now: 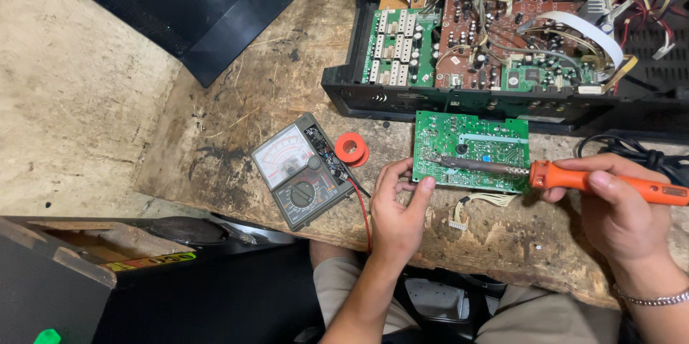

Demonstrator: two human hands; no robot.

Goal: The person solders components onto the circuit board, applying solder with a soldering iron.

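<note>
Right hand (621, 204) closed round orange soldering iron (610, 180), tip on green circuit board (470, 150); left hand (398, 204), fingers loosely curled, touches board's left edge nr worktop (237, 100) front edge.

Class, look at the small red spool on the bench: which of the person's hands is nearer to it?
Left. The left hand lies just right of the red spool, at the green board's edge; the right hand holds the soldering iron far beyond.

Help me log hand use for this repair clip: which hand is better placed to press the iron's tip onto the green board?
Right. The right hand grips the orange soldering iron, its tip over the green circuit board. The left hand only steadies the board's left edge.
</note>
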